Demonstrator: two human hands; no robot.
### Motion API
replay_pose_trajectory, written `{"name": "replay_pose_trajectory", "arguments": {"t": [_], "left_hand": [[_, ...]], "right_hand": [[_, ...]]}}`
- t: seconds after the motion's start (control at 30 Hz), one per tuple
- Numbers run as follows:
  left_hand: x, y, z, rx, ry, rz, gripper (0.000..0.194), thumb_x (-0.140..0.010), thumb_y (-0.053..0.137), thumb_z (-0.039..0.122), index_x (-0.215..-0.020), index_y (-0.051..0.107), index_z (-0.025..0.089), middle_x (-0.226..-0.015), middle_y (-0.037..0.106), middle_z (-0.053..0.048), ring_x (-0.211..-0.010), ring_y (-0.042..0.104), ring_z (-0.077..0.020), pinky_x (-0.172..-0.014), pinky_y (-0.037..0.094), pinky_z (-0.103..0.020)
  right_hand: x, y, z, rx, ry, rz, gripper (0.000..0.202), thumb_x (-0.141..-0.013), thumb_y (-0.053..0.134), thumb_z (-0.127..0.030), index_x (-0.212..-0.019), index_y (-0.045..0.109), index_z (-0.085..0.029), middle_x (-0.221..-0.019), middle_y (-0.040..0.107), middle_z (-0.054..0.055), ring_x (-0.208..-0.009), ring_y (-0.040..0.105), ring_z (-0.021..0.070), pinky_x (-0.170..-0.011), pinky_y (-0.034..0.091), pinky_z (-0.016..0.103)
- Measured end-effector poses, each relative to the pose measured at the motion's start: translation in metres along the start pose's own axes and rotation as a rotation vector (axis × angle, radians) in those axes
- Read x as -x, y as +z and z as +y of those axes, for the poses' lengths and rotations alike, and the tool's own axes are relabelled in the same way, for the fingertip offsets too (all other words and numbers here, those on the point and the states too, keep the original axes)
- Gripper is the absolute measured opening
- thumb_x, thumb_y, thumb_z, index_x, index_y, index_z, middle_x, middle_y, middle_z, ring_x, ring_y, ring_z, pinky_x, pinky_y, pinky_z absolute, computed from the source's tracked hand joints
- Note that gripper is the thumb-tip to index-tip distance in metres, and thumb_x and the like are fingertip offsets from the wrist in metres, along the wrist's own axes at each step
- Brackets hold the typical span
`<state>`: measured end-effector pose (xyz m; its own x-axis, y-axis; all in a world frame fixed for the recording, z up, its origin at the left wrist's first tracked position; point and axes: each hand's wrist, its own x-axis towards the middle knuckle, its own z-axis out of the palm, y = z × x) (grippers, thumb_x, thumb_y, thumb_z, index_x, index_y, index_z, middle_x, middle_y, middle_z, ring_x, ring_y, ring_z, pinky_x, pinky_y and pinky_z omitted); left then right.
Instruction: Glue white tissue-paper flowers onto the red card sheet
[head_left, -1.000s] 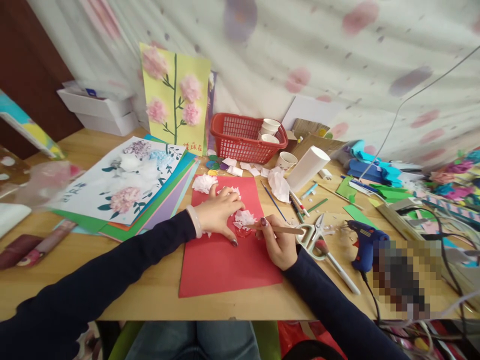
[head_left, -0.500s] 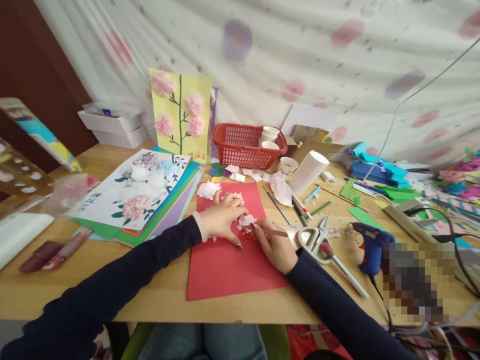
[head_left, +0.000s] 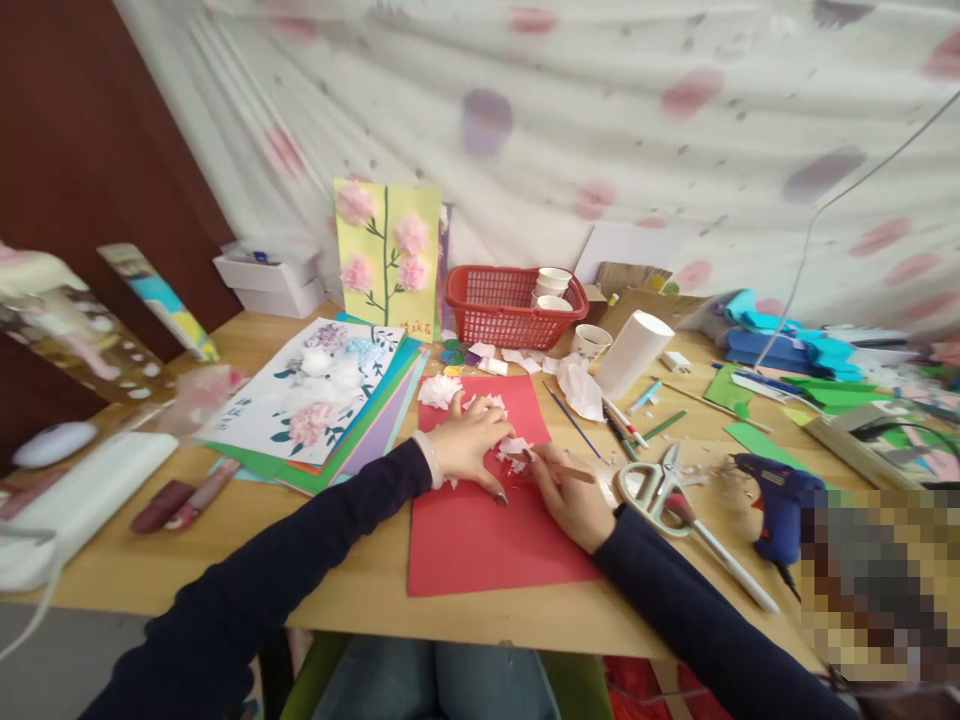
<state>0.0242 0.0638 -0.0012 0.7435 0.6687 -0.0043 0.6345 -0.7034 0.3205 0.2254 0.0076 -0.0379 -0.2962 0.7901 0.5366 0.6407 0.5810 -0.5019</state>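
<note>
A sheet of red card [head_left: 491, 555] lies on the table before me. My left hand [head_left: 472, 445] rests on its upper part with the fingers spread, partly over pale pink crumpled paper pieces. Between the thumb and fingers of my right hand [head_left: 576, 505] is a thin, flat wooden stick [head_left: 568, 470]. The stick's tip touches or nearly touches a small pale pink tissue paper piece [head_left: 514, 450] on the card, right of my left hand. A ruffled whitish paper flower [head_left: 439, 391] sits at the card's top left corner.
Scissors [head_left: 656, 485] and a blue glue gun [head_left: 776, 505] lie to the right. Behind the card are paper scraps, a red basket [head_left: 510, 300] holding paper cups, and a white roll [head_left: 636, 352]. Left is a stack of coloured paper under a flower picture [head_left: 300, 395].
My view has turned left, so everything sits farther right. The tissue piece now lies over the shiny spot that showed below it. My left hand keeps its place on the card.
</note>
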Motion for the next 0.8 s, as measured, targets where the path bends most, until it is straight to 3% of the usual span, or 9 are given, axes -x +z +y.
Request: {"name": "replay_pose_trajectory", "arguments": {"t": [0.17,0.3,0.33,0.4,0.53,0.67,0.73,0.8], "left_hand": [[0.009,-0.008,-0.006,0.122,0.018,0.070,0.070,-0.065,0.088,0.050,-0.125,0.060,0.025,-0.133,0.062,-0.009,-0.136,0.037,-0.0364,-0.114,0.021,-0.059],[0.036,-0.048,-0.034,0.155,-0.092,0.354,0.034,-0.082,0.073,0.033,-0.115,0.069,0.024,-0.121,0.070,-0.006,-0.124,0.054,-0.0260,-0.108,0.038,-0.041],[0.047,-0.061,-0.044,0.122,-0.176,0.434,0.023,-0.086,0.066,0.027,-0.108,0.072,0.024,-0.117,0.073,-0.004,-0.117,0.060,-0.0230,-0.107,0.040,-0.038],[0.073,-0.088,-0.068,0.001,-0.509,0.571,0.017,-0.084,0.065,0.022,-0.097,0.075,0.027,-0.111,0.075,0.002,-0.111,0.065,-0.0189,-0.104,0.042,-0.030],[0.129,-0.120,-0.116,-0.131,-0.900,0.698,0.023,-0.086,0.058,0.021,-0.101,0.075,0.018,-0.106,0.077,-0.008,-0.113,0.066,-0.0295,-0.100,0.045,-0.039],[0.157,-0.117,-0.151,-0.110,-1.142,0.633,0.024,-0.091,0.058,0.032,-0.092,0.075,0.015,-0.089,0.077,-0.010,-0.101,0.070,-0.0320,-0.085,0.053,-0.037],[0.157,-0.109,-0.162,-0.080,-1.186,0.577,0.024,-0.094,0.061,0.035,-0.096,0.073,0.015,-0.098,0.075,-0.009,-0.101,0.069,-0.0284,-0.085,0.054,-0.037],[0.152,-0.103,-0.171,-0.061,-1.208,0.549,0.027,-0.095,0.062,0.036,-0.113,0.067,0.016,-0.116,0.068,-0.008,-0.104,0.066,-0.0252,-0.088,0.055,-0.040]], "right_hand": [[0.002,-0.006,0.002,-0.342,0.117,0.124,0.040,-0.103,0.043,-0.041,-0.072,0.058,-0.021,-0.056,0.059,0.001,-0.047,0.055,0.0145,-0.047,0.043,0.027],[0.000,-0.008,0.006,-0.616,0.252,0.219,0.042,-0.100,0.049,-0.049,-0.071,0.060,-0.020,-0.050,0.057,0.000,-0.040,0.051,0.0130,-0.040,0.040,0.025],[-0.001,-0.008,0.006,-0.654,0.272,0.239,0.042,-0.099,0.051,-0.050,-0.071,0.060,-0.019,-0.049,0.057,0.000,-0.039,0.051,0.0127,-0.039,0.039,0.025],[-0.003,-0.009,0.005,-0.701,0.294,0.265,0.042,-0.097,0.053,-0.051,-0.070,0.060,-0.019,-0.048,0.057,0.000,-0.038,0.050,0.0125,-0.037,0.038,0.024],[-0.003,-0.009,0.005,-0.691,0.281,0.243,0.044,-0.099,0.051,-0.049,-0.068,0.060,-0.020,-0.049,0.057,0.000,-0.042,0.051,0.0124,-0.041,0.039,0.025],[0.001,-0.007,0.008,-0.633,0.250,0.207,0.045,-0.100,0.049,-0.048,-0.068,0.060,-0.020,-0.053,0.057,0.001,-0.046,0.053,0.0124,-0.046,0.041,0.026],[0.002,-0.007,0.011,-0.611,0.241,0.192,0.044,-0.100,0.048,-0.048,-0.069,0.060,-0.020,-0.053,0.056,0.000,-0.046,0.053,0.0124,-0.045,0.040,0.026],[0.002,-0.006,0.012,-0.585,0.229,0.182,0.044,-0.101,0.048,-0.048,-0.069,0.060,-0.020,-0.053,0.056,0.000,-0.045,0.052,0.0122,-0.045,0.040,0.026]]}}
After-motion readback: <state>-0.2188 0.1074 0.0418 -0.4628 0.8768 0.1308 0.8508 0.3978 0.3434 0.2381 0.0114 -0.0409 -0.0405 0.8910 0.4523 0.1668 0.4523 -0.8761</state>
